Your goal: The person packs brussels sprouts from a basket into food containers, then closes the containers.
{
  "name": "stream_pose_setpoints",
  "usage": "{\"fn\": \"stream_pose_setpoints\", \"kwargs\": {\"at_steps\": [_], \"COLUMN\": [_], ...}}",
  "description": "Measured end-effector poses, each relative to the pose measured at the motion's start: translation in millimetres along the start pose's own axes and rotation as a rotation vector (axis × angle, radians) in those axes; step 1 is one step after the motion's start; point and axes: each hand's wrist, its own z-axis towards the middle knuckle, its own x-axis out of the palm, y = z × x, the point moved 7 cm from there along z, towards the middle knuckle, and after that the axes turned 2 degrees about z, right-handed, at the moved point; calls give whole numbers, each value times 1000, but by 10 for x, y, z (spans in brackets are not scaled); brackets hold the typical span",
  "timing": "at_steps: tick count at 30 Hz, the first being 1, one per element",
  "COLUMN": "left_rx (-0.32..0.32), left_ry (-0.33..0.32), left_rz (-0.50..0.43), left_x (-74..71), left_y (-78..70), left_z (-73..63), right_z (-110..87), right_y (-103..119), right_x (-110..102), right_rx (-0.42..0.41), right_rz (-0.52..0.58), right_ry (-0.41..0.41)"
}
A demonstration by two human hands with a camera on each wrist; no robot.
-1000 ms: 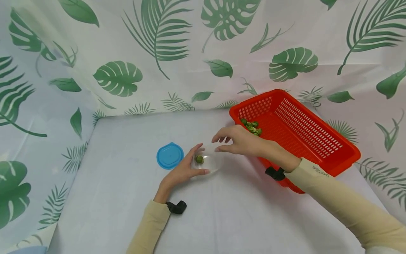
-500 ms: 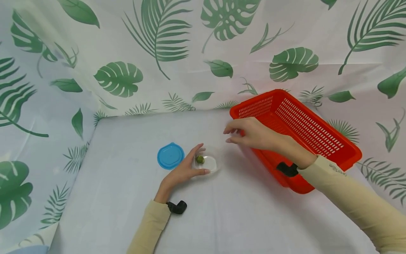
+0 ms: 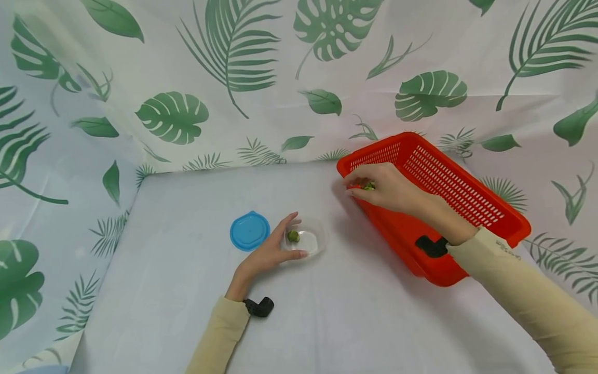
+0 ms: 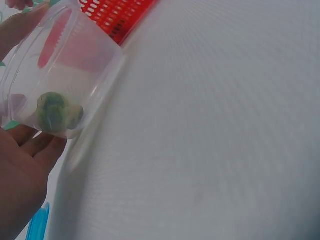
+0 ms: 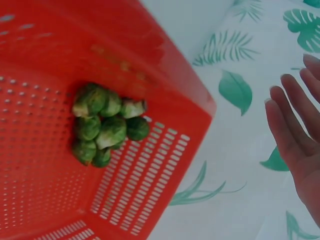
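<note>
My left hand (image 3: 267,254) grips a small clear plastic container (image 3: 315,240) around its left side, thumb at the front and fingers at the back. Inside the container lies a Brussels sprout (image 3: 293,236); through the wall in the left wrist view the green sprout (image 4: 52,112) has a paler piece beside it. My right hand (image 3: 392,189) is over the left end of a red plastic basket (image 3: 476,224), its fingers bent loosely with nothing held. A pile of several Brussels sprouts (image 5: 111,131) sits in the basket's corner, mostly hidden by my hand in the head view.
A round blue lid (image 3: 249,231) lies on the white tabletop (image 3: 187,291), left of the container. Behind the table hangs a leaf-patterned cloth (image 3: 261,119). The basket's raised rim stands between the container and the sprout pile.
My right hand has moved from beside the container up and right to above the basket's sprouts. The left hand and container have stayed in place.
</note>
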Motion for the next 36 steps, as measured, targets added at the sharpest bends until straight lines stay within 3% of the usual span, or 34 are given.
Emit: {"fn": "stream_pose_setpoints", "kwargs": {"at_steps": [9, 20, 26, 36], "left_rx": [10, 13, 13, 2], "left_ry": [6, 2, -5, -2], "left_rz": [-7, -4, 6, 8], "left_x": [-3, -11, -15, -10], "left_y": [-19, -4, 8, 11], "left_z": [9, 1, 11, 11], "right_z": [-20, -29, -36, -42], "right_y": [-204, -539, -669, -868], "right_x": [-65, -66, -38, 64], "right_rx": [-6, 111, 185, 240], "right_rz": [-18, -37, -46, -14], "right_ry": [-84, -108, -77, -3]}}
